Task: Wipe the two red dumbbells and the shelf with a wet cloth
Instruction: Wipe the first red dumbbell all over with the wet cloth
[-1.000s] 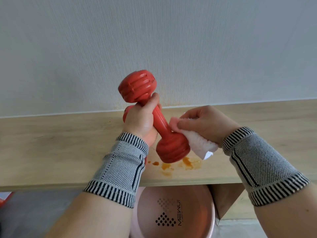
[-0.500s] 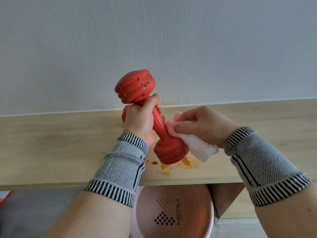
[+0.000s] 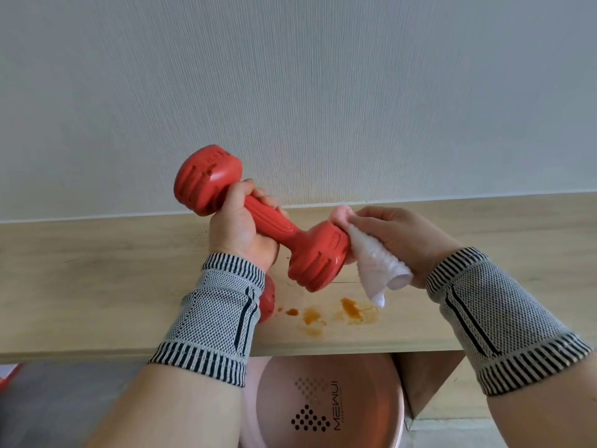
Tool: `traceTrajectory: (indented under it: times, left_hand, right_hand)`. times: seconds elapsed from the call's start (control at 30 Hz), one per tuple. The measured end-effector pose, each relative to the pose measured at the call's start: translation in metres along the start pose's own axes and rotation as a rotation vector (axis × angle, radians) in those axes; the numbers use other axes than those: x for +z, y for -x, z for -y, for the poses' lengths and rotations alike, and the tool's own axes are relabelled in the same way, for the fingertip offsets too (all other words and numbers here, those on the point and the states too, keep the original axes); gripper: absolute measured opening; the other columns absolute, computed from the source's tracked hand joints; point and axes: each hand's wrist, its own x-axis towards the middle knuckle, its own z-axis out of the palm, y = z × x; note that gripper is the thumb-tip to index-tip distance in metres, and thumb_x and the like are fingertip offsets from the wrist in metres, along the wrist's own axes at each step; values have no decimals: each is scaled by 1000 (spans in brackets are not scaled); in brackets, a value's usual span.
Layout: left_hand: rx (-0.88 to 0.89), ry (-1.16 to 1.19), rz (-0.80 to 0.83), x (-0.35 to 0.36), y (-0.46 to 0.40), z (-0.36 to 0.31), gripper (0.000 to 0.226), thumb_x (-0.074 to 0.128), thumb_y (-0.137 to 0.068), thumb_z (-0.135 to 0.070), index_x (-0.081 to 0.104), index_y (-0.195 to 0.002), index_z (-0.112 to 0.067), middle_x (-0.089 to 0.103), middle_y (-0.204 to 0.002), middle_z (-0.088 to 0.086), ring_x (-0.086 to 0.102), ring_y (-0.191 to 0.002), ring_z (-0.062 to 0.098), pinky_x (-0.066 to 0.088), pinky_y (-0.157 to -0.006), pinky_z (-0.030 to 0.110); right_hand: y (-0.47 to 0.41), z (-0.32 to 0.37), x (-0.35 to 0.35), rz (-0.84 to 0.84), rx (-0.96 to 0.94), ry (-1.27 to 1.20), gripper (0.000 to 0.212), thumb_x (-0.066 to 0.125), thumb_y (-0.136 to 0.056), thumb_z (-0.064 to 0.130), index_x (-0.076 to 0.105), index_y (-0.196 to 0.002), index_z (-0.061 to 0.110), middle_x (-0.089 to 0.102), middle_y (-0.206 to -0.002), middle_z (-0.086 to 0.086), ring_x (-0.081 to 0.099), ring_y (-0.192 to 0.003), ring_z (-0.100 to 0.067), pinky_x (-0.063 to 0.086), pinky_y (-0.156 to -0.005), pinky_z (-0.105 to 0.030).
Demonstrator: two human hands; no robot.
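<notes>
My left hand (image 3: 240,227) grips the handle of a red dumbbell (image 3: 318,257) and holds it tilted above the wooden shelf (image 3: 97,282). My right hand (image 3: 397,236) holds a white wet cloth (image 3: 379,266) pressed against the dumbbell's lower right end. A second red dumbbell (image 3: 267,299) lies on the shelf, mostly hidden behind my left wrist. Orange stains (image 3: 329,313) mark the shelf below the held dumbbell.
A pink basin (image 3: 326,402) sits on the floor under the shelf's front edge. A pale wall (image 3: 323,92) rises right behind the shelf. A wooden side panel (image 3: 429,383) stands under the shelf at the right.
The held dumbbell has tilted flatter, its lower end swinging right. The cloth in my right hand moved from the handle out to that end's face.
</notes>
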Motion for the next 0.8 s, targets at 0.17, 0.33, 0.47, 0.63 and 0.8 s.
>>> traceTrajectory:
  times: [0.17,0.33,0.47,0.63,0.8]
  left_hand:
    - [59,93,-60,2,2,-2,10,53,-80,-15,48,-72,-18,49,-64,-5,50,-53,10,43,-61,25]
    - [25,126,-110,0,-2,0,8,54,-87,-9,56,-94,-12,57,-87,2,57,-78,15,44,-97,32]
    - [-74,30,-107,9,1,5,18,57,-96,-29,61,-111,-19,65,-104,3,65,-97,19,52,-87,41]
    - [-33,-17,-133,11,-1,9,32,59,-94,-39,58,-123,-24,66,-88,-2,70,-67,15,51,-77,37]
    - [60,-14,-257,8,-6,9,23,56,-97,-33,53,-112,-15,60,-71,1,59,-50,15,49,-55,28]
  right_hand:
    - [-1,0,12,8,42,-111,19,49,-98,29,61,-86,20,63,-74,4,61,-55,-4,52,-48,-17]
    - [-4,3,14,-11,67,-255,19,51,-97,29,58,-83,18,60,-66,3,57,-50,-8,49,-44,-21]
    - [-9,0,14,-52,81,-182,21,53,-96,21,59,-84,5,51,-54,-3,49,-40,-13,37,-39,-23]
    - [-10,-2,15,-123,-25,-80,23,57,-93,29,70,-83,13,61,-58,-1,58,-52,-14,44,-49,-27]
    - [-8,-2,28,-253,-329,214,20,60,-90,31,70,-74,26,62,-74,6,60,-67,-11,49,-66,-30]
